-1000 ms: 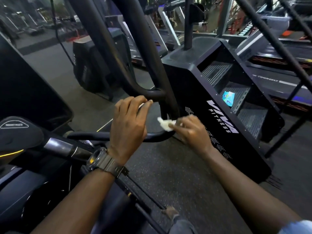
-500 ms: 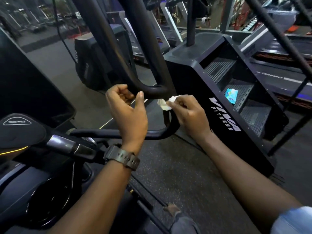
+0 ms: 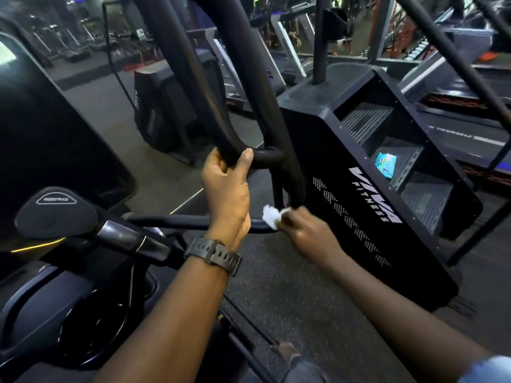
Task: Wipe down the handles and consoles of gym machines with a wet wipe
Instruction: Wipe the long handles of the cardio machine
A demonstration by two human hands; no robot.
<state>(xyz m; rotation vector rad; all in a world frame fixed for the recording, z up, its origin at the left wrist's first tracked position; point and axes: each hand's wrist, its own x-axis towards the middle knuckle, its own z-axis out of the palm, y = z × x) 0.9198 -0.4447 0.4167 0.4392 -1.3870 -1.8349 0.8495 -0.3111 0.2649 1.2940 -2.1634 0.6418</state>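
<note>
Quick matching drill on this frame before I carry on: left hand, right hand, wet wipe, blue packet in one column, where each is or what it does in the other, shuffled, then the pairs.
Things:
1. left hand
2. right hand
3. wet wipe
4. blue packet

Places or states:
A. lying on a step of the stair machine
B. bunched white, pressed at the bend of the lower handle
C. gripping the upper curved bar
D. pinching the wipe

Pairs: 1-C, 2-D, 3-B, 4-A
</note>
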